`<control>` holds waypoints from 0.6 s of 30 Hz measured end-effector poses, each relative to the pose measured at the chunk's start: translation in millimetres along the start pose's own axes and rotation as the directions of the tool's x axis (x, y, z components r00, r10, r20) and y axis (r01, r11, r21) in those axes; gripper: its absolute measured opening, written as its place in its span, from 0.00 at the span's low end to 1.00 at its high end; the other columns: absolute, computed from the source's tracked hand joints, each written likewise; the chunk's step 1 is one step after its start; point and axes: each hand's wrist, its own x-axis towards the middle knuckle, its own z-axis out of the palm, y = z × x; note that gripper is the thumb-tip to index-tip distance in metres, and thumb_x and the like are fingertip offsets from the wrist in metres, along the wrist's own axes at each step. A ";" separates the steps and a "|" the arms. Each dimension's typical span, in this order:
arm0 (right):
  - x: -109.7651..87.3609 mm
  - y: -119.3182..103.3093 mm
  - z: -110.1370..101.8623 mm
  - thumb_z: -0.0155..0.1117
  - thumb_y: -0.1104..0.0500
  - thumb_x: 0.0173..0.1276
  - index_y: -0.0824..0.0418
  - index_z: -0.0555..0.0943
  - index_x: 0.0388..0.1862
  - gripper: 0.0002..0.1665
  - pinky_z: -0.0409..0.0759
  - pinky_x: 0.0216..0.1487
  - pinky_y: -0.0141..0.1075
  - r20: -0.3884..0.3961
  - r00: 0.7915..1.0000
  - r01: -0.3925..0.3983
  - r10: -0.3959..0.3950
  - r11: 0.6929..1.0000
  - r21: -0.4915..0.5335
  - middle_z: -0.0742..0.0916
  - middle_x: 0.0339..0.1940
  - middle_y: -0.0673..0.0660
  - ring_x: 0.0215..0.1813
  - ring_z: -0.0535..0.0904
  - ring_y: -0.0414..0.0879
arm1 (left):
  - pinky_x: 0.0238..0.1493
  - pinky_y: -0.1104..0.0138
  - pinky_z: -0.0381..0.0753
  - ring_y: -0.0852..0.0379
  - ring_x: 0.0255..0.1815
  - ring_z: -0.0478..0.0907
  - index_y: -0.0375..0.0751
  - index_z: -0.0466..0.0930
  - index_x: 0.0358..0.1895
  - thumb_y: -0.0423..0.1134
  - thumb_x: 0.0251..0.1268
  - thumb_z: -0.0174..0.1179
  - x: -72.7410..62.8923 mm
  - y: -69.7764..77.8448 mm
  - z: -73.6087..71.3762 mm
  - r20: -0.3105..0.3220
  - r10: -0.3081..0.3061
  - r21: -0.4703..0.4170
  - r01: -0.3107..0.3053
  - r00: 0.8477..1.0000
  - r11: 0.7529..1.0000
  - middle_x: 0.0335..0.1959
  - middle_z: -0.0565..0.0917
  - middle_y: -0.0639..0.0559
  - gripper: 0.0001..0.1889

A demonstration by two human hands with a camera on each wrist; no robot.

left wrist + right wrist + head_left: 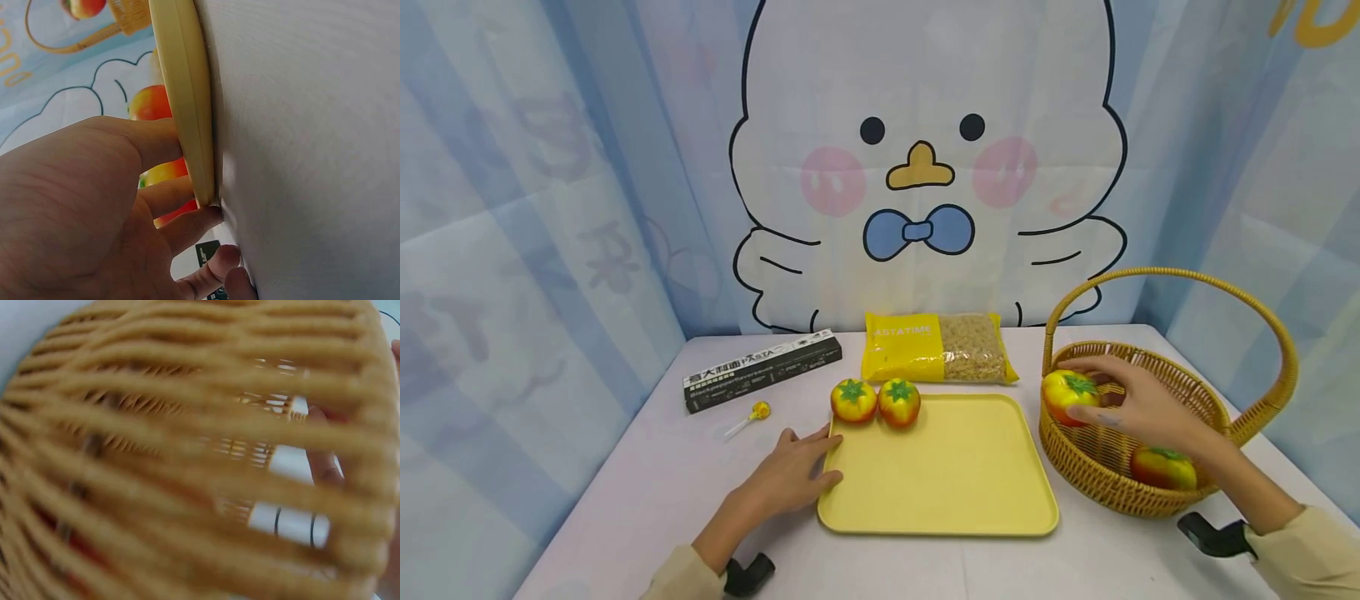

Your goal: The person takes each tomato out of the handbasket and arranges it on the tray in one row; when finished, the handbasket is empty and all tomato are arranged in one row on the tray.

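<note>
A person's two hands work at a white-covered table [647, 517]. Behind the tray lies a glossy yellow plastic bag [902, 348], its visible lettering reading "ASTATIME"; a clear window shows small, pale tan pasta pieces. To its left, a long, slim black-and-white box [763, 372] is printed "PASTA" beside the Chinese characters 意大利面, with a smaller line beginning "Blackpepper". Orange lettering at the upper right of the cloth backdrop [917, 75] is cut off and unreadable; the backdrop shows a cartoon bird with a blue bow tie. The right hand [1138, 406] pinches a round, smooth yellow-and-red persimmon-like fruit [1064, 398] with a green star-shaped top between thumb and fingers, over the left side of a woven wicker basket [1078, 467] with a tall arched handle. A second fruit [1163, 469] lies inside the basket. The left hand [788, 472] is spread, its thumb and fingers resting at the left rim of a smooth, pale yellow rectangular tray [940, 475] with rounded corners. Two matching fruits [853, 402] sit side by side at the tray's far left corner. Left of them lies a yellow-wrapped lollipop [762, 410] on a thin stick.
</note>
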 end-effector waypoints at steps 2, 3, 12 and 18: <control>1.8 -2.3 2.2 0.79 0.54 0.67 0.56 0.80 0.70 0.34 0.84 0.48 0.31 0.000 1.000 -0.003 0.003 1.000 0.018 0.85 0.65 0.63 0.53 0.76 0.27 | 0.43 0.59 0.65 0.50 0.46 0.65 0.48 0.77 0.75 0.52 0.71 0.68 -0.1 -0.2 -0.3 -0.003 0.000 -0.002 0.000 1.000 1.000 0.82 0.71 0.47 0.31; 2.9 -3.6 3.4 0.79 0.54 0.67 0.57 0.80 0.70 0.34 0.84 0.48 0.31 0.001 1.000 -0.004 0.004 1.000 0.022 0.85 0.65 0.63 0.53 0.77 0.29 | 0.43 0.60 0.65 0.51 0.46 0.65 0.48 0.77 0.75 0.52 0.71 0.68 -0.2 -0.3 -0.3 -0.004 0.000 -0.002 0.000 1.000 1.000 0.82 0.71 0.48 0.31; 9.9 -16.4 13.5 0.79 0.52 0.67 0.58 0.80 0.70 0.34 0.83 0.51 0.28 -0.003 1.000 -0.016 0.016 0.999 0.037 0.84 0.65 0.63 0.52 0.79 0.36 | 0.42 0.61 0.65 0.50 0.47 0.66 0.49 0.77 0.75 0.52 0.71 0.68 0.0 0.3 0.1 -0.004 -0.013 0.003 0.013 1.000 1.000 0.82 0.71 0.49 0.31; 13.6 -25.6 19.9 0.80 0.54 0.66 0.60 0.80 0.69 0.34 0.83 0.50 0.27 -0.018 1.000 -0.012 0.014 0.998 0.064 0.85 0.63 0.63 0.54 0.82 0.48 | 0.41 0.61 0.65 0.51 0.47 0.66 0.49 0.77 0.74 0.52 0.71 0.68 -0.9 0.7 -0.1 -0.005 -0.004 -0.003 0.004 1.000 1.000 0.82 0.71 0.48 0.31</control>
